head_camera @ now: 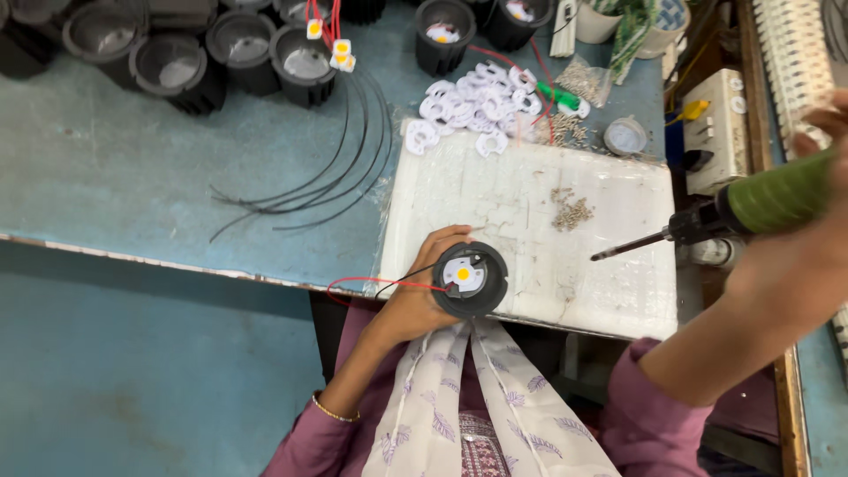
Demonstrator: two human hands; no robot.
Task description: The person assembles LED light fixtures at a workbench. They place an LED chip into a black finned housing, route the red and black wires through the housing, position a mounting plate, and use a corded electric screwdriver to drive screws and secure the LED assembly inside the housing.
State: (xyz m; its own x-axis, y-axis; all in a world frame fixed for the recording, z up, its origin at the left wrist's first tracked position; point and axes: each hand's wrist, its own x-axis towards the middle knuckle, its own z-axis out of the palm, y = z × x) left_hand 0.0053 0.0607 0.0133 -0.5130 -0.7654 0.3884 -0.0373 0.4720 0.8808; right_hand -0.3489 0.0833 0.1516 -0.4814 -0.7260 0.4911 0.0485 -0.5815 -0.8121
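My left hand grips a round black lamp housing at the near edge of a white work pad. Inside the housing lies a white holder with a yellow chip, and a red and a black wire trail off to the left. My right hand holds an electric screwdriver with a green body, raised at the right. Its dark bit points left toward the housing, a short way from it. A small heap of screws rests on the pad between them.
Several black housings stand along the far left of the blue table. A heap of white plastic holders, loose black wires, a bag of screws and a small round tin lie behind the pad. A switch box sits at right.
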